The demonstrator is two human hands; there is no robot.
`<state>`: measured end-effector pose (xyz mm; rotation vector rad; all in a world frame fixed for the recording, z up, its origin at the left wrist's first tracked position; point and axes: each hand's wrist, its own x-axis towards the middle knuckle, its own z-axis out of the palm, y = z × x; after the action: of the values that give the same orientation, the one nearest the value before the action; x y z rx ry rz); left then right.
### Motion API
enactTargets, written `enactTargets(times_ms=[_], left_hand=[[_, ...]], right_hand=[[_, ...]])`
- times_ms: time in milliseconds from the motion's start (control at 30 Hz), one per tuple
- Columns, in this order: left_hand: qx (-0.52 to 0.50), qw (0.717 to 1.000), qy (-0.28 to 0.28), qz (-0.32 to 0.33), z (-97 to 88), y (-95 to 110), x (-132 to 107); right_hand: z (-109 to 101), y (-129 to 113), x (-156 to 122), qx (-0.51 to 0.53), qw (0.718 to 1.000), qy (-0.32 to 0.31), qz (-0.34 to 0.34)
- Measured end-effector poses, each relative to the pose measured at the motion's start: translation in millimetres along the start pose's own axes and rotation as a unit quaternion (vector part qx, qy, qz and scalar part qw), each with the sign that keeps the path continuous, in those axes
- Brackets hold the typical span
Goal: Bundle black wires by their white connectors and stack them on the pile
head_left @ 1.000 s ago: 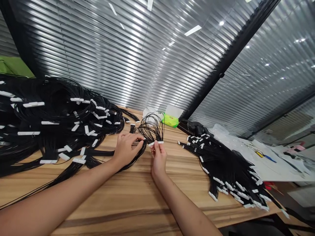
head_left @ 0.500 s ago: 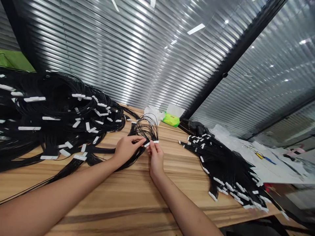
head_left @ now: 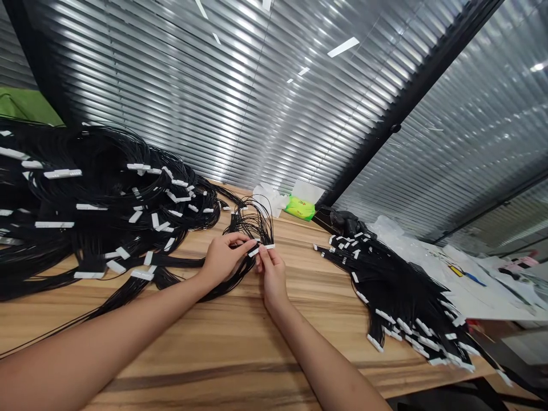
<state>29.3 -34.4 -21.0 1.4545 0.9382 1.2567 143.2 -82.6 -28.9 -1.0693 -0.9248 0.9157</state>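
Observation:
Over the wooden table [head_left: 240, 348], both hands meet at one black wire harness [head_left: 257, 214] whose thin wires arch up behind them. My right hand [head_left: 273, 271] pinches a white connector [head_left: 269, 247] at the end of those wires between thumb and fingertips. Just left of it, my left hand [head_left: 226, 254] is closed, thumb against forefinger, at the wires beside a second white connector [head_left: 254, 252]. The fingers partly hide what the left hand grips. Black wires run under the left hand and trail leftward.
A large heap of black wire harnesses [head_left: 103, 154] with white connectors fills the left side. Another bundle [head_left: 398, 291] lies at right. At the back stand a green tissue pack [head_left: 299, 208] and white crumpled tissue [head_left: 269, 198]. Yellow-and-blue pliers [head_left: 464, 275] lie on a white surface at far right.
The two connectors have shifted slightly between my fingers, and the left fingertips have tilted a little. Both hands stay at the same place; the whole view has moved slightly.

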Motion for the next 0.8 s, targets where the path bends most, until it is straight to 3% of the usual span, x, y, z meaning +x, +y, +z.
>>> enactTargets(times_ms=[200, 433, 800], left_hand=[[-0.039, 0.999, 0.002, 0.016, 1.5, 4.9, -0.7], [-0.090, 0.996, -0.015, -0.002, 1.8, 4.5, -1.5], [0.014, 1.000, -0.010, 0.023, -1.3, 3.6, -0.6]], right_hand=[[-2.8, 4.3, 2.1, -0.013, 0.999, 0.040, -0.003], [-4.4, 7.4, 5.2, 0.025, 0.999, 0.032, 0.016], [-2.8, 2.6, 1.2, -0.001, 0.999, 0.052, 0.015]])
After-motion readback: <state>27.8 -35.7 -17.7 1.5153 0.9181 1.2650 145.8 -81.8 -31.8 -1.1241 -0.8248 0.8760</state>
